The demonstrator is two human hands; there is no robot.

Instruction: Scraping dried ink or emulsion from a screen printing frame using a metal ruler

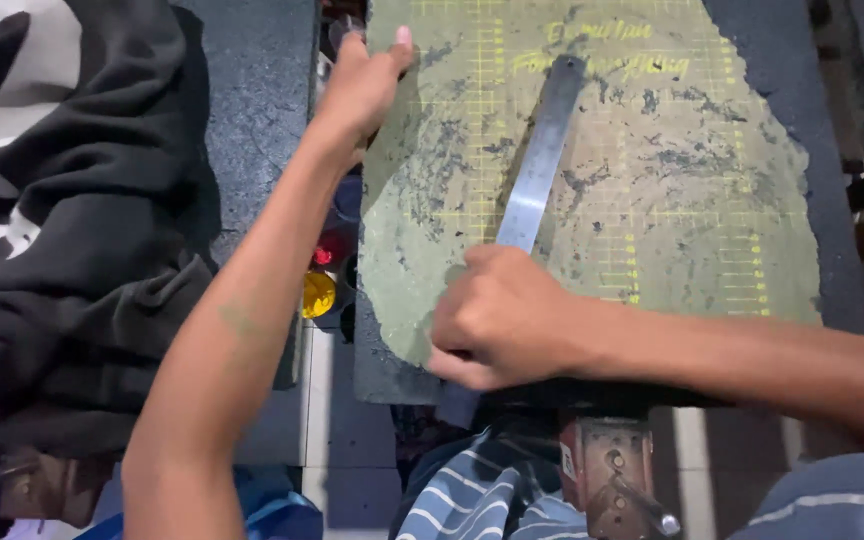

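Observation:
A worn green cutting mat [672, 170] with a yellow grid lies on a dark board. A long steel ruler [542, 150] lies on it, running from the near middle up toward the far edge. My right hand [497, 318] is closed over the ruler's near end at the mat's front edge. My left hand [362, 85] reaches forward and grips the mat's far left edge, thumb on top.
A black and white garment [62, 220] lies heaped on the left. Small red and yellow objects [320, 280] sit in the gap beside the mat. A metal bracket [612, 480] and striped cloth [472, 495] are below the board's near edge.

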